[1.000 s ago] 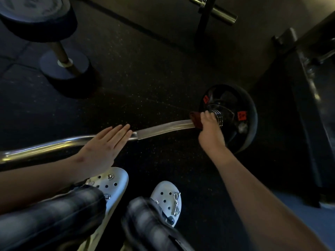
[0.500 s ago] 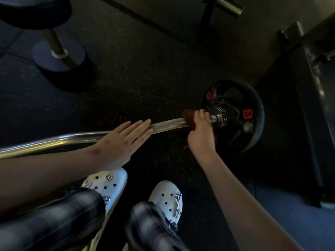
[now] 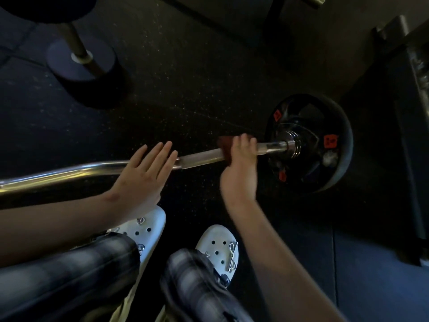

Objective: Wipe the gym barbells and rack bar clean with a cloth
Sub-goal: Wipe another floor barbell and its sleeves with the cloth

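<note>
A curved chrome barbell lies across the dark gym floor, with a black weight plate bearing red labels on its right end. My right hand grips a dark red cloth wrapped round the bar, a short way left of the plate's collar. My left hand rests flat on the bar where it bends, fingers straight and pointing toward the cloth.
A fixed-weight barbell stands on its end at the upper left. A rack upright and bar end are at the top, and a dark machine frame runs down the right. My white clogs stand just below the bar.
My right hand has slid the cloth leftward along the bar, away from the plate collar. My left hand has stayed flat on the bar's bend.
</note>
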